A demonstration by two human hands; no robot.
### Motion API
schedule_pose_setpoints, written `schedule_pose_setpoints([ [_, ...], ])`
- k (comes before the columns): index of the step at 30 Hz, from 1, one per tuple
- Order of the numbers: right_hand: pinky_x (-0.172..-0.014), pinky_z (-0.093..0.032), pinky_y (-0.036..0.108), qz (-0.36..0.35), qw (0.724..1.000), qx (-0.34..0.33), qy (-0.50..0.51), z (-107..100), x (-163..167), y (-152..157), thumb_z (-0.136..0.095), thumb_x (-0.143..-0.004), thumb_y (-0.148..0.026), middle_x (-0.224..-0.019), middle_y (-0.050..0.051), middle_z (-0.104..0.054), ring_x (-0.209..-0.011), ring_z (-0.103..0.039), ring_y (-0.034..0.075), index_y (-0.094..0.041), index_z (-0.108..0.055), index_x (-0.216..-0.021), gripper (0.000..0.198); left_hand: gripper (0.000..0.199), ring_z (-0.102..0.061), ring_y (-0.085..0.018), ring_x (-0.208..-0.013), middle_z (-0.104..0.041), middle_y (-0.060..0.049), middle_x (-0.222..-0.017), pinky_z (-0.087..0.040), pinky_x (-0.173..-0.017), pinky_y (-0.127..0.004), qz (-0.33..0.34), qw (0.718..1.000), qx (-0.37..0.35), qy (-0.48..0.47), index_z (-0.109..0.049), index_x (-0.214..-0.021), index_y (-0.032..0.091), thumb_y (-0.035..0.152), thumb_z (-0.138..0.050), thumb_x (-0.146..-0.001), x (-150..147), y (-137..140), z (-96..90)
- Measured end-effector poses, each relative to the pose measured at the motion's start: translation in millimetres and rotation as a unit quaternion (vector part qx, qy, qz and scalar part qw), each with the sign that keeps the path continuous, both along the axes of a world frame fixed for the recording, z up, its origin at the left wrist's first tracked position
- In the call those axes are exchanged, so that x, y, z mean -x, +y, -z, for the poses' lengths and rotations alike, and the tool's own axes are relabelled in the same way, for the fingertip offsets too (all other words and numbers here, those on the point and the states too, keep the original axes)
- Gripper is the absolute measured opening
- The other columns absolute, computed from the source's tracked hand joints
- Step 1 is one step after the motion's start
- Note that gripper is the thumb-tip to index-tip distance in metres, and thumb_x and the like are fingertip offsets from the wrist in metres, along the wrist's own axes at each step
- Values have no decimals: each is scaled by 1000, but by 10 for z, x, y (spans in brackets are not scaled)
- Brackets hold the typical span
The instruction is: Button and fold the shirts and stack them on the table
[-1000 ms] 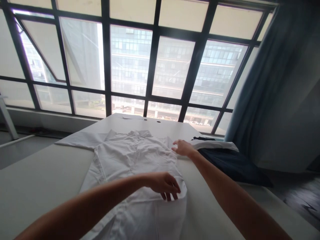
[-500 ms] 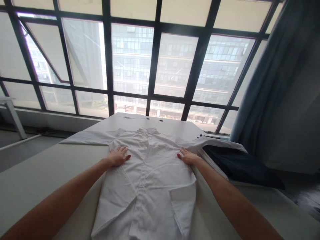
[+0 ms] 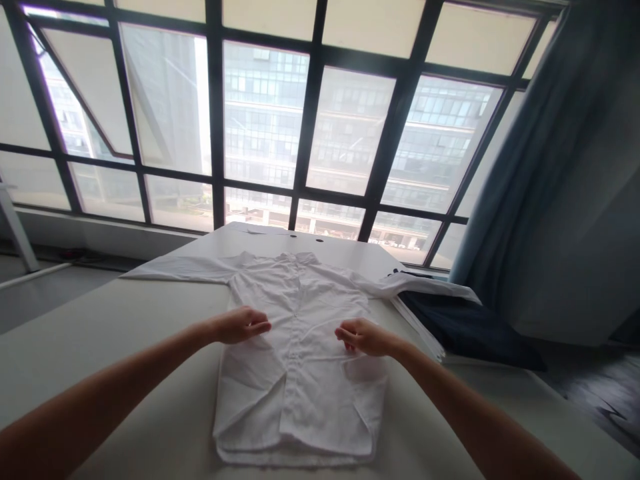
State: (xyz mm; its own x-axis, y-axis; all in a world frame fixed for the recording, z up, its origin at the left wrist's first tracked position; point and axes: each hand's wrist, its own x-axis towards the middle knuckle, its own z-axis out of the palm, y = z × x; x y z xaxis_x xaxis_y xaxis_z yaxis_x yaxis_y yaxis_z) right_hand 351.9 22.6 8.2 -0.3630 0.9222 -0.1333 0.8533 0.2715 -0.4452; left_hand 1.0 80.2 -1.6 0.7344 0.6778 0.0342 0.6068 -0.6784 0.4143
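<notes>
A white long-sleeved button shirt [image 3: 315, 380] lies front up on the table, collar at the far end and hem toward me. Its sleeves stretch out to both sides, and creases cross the lower front. Over the shirt's left side is my left hand [image 3: 244, 325], fingers curled in and thumb pointing inward. My right hand [image 3: 364, 336] is at the shirt's right side, with its fingers likewise curled. No cloth bunches up in either hand. Whether the fingertips touch the shirt is hard to tell.
The white table [image 3: 150, 360] reaches toward a large framed window [image 3: 265, 120]. Dark folded cloth [image 3: 465, 330] lies on the right, partly under the shirt's sleeve, with white layers beside it. A blue-grey curtain [image 3: 530, 173] hangs at the right.
Both hands were spread flat on the shirt; now their fingers are curled and they are nearer to me and closer together. The shirt's whole hem has come into view.
</notes>
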Motion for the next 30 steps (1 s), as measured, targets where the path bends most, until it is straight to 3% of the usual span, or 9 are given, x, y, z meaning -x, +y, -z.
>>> schedule_pose_setpoints([
  [5,-57,-41,25,-3,982,167,-82,-228,-282,-435,-53,-82,-72,-63,1,-59,-59,-53,14,-16,-63,-67,58,59,-47,-15,-48,-55,-2,-51,-39,-54,-26,-33,985,134,105,-65,-60,16,64,-43,-88,297,-342,-268],
  [8,-56,-46,25,29,912,395,-104,-434,-592,-605,-75,-59,-72,-67,2,-65,-59,-61,16,-17,-66,-73,57,52,-52,-17,-40,-59,-6,-47,-42,-51,-28,-57,927,310,203,-66,-55,16,62,-59,-79,596,-369,-406],
  [10,-59,-49,26,51,889,446,-89,-531,-679,-627,-76,-57,-73,-78,6,-71,-64,-67,18,-17,-69,-80,61,47,-56,-19,-40,-63,-8,-50,-45,-51,-29,-60,917,328,217,-67,-57,16,59,-63,-76,664,-333,-445],
  [14,-73,-52,30,58,979,159,-114,-483,-400,-501,-62,-81,-61,-97,15,-74,-85,-71,24,-14,-73,-97,51,43,-70,-27,-83,-75,-13,-91,-53,-81,-37,-60,989,34,128,-74,-91,15,52,-51,-88,345,-251,-332],
  [17,-94,-48,35,2,987,-60,-150,-317,-58,-462,-60,-86,-43,-122,17,-68,-110,-64,28,-16,-69,-121,45,54,-44,-31,-136,-49,-14,-148,-31,-113,-45,11,989,-89,116,-54,-139,21,47,-54,-91,17,-311,-100],
  [22,-83,-49,35,-27,974,-14,-226,-305,83,-611,-72,-74,-43,-114,15,-70,-100,-67,31,-20,-74,-114,47,60,-15,-32,-150,-17,-13,-163,-17,-117,-55,73,983,-46,160,-27,-156,22,47,-29,-102,-149,-723,179],
  [26,-64,-45,28,-25,973,61,-223,-449,199,-504,-74,-71,-45,-80,9,-74,-71,-68,23,-19,-79,-83,29,50,-53,-32,-126,-56,-13,-142,-41,-101,-38,94,985,-44,139,-61,-133,23,50,-50,-93,-314,-832,-39],
  [28,-61,-42,25,-13,982,30,-185,-452,394,-312,-70,-78,-45,-72,7,-73,-63,-65,18,-19,-77,-77,27,41,-67,-23,-90,-74,-9,-101,-47,-81,-29,46,992,-6,120,-75,-100,20,40,-40,-98,-481,-651,-182],
  [30,-62,-42,25,23,986,-63,-154,-400,629,-69,-67,-83,-48,-76,9,-74,-68,-66,19,-18,-76,-77,32,39,-63,-19,-70,-72,-7,-78,-44,-67,-25,-48,996,-16,78,-74,-84,17,36,-42,-96,-655,-368,-246],
])
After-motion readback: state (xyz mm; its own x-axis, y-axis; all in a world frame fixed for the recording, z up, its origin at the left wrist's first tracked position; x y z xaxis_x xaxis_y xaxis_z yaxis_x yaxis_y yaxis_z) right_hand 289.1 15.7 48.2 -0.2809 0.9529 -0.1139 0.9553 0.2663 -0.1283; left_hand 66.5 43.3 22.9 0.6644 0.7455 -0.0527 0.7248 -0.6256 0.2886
